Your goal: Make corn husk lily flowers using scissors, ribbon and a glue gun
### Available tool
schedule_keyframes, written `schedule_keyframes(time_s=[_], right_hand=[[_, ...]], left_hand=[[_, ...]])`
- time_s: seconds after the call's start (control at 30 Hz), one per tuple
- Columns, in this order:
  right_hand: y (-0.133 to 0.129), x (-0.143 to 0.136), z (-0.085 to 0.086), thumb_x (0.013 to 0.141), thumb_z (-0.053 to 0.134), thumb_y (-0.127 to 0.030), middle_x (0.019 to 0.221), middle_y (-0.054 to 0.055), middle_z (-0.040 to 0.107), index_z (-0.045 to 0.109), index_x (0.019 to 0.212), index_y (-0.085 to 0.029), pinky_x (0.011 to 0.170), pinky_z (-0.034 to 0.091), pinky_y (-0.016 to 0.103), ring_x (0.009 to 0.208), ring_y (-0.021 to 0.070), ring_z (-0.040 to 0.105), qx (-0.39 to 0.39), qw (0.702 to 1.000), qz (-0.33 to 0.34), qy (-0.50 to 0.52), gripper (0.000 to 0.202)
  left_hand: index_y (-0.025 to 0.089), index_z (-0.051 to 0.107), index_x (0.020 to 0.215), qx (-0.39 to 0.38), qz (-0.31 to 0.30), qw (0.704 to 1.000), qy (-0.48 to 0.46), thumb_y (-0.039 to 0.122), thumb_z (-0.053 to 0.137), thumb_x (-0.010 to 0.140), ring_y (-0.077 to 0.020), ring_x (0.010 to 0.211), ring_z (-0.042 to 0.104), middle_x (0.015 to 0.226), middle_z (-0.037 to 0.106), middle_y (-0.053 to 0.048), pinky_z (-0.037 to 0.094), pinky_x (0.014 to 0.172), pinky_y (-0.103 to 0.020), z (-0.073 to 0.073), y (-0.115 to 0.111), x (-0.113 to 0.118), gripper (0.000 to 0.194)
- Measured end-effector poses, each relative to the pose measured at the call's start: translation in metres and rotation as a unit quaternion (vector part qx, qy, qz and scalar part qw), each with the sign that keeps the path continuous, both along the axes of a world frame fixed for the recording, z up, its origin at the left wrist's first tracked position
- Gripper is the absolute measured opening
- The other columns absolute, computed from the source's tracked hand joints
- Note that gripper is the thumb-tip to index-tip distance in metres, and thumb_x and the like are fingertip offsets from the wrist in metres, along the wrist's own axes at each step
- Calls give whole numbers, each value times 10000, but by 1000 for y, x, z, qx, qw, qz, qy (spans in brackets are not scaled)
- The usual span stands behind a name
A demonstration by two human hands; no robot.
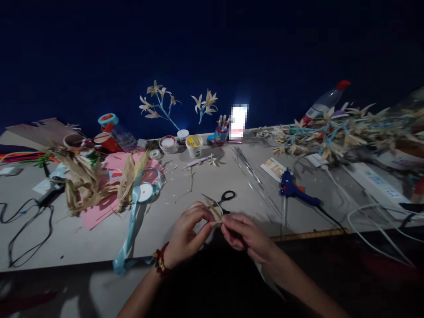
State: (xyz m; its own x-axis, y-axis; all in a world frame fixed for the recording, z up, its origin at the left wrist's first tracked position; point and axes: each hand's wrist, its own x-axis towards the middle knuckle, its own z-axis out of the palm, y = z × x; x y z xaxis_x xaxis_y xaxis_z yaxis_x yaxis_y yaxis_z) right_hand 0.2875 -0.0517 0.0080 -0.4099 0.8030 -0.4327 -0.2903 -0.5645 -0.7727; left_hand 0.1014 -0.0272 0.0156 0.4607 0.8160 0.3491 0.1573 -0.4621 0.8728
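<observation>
My left hand [191, 227], a beaded bracelet at its wrist, pinches a small pale strip [215, 210] that looks like corn husk. At the strip's other side my right hand [245, 232] pinches with thumb and forefinger, its other fingers curled. The two hands almost meet over the table's front edge. Just beyond them lie black-handled scissors [228, 195], their blades pointing left, partly behind the strip and fingers. Pale-petalled flowers on blue stems [162, 106] rise at the back, one bunch from a small white-lidded pot [183, 135].
Dried corn husks [81, 185] lie over pink paper [99, 214] at left, beside a blue ribbon roll [145, 192]. Thin wires [248, 165] and a blue glue gun [298, 190] lie right. Further right are a power strip [377, 181], looping cables, many flowers [308, 132] and a lit phone [238, 121] behind.
</observation>
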Motion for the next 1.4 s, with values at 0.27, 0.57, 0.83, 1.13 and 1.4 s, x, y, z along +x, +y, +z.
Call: schedule_keyframes(time_s=[0.27, 0.57, 0.83, 1.13, 1.4], right_hand=[[1, 13, -4, 853, 648, -499, 380, -105, 328, 549, 611, -148, 346, 98, 152, 336, 21, 184, -59, 987, 72, 133, 438], [3, 36, -1, 888, 571, -517, 388, -95, 328, 546, 630, -164, 333, 141, 143, 343, 44, 183, -45, 966, 122, 224, 438], [29, 86, -5, 934, 263, -621, 490, -65, 387, 507, 771, -229, 422, 305, 225, 410, 118, 328, 185, 891, -151, -386, 490], [63, 84, -34, 843, 540, -325, 1012, 146, 663, 651, 933, -184, 875, 412, 399, 1024, 311, 571, 297, 736, -199, -575, 200], [30, 1, 1, 845, 669, -409, 735, -13, 621, 607, 821, -201, 689, 462, 258, 718, 151, 589, 261, 949, -91, -150, 219]], left_hand=[[187, 593, 864, -26, -45, 999, -6, 178, 563, 918, -202, 842, 583, 826, 634, -64, 467, 793, -342, -5, 4, -5, 63], [208, 594, 848, -86, -77, 993, -27, 181, 563, 919, -209, 875, 591, 844, 638, -44, 447, 856, -354, -17, 12, -4, 82], [181, 636, 779, -249, 29, 954, -162, 275, 682, 854, -187, 863, 565, 853, 605, -45, 449, 781, -286, -28, 10, 5, 128], [158, 652, 751, -407, 95, 855, -307, 308, 785, 749, -134, 736, 521, 728, 576, -4, 410, 751, -251, -23, 10, 27, 200], [167, 670, 783, -354, 86, 890, -276, 263, 752, 799, -127, 763, 524, 757, 605, 1, 406, 762, -244, -21, 5, 28, 127]])
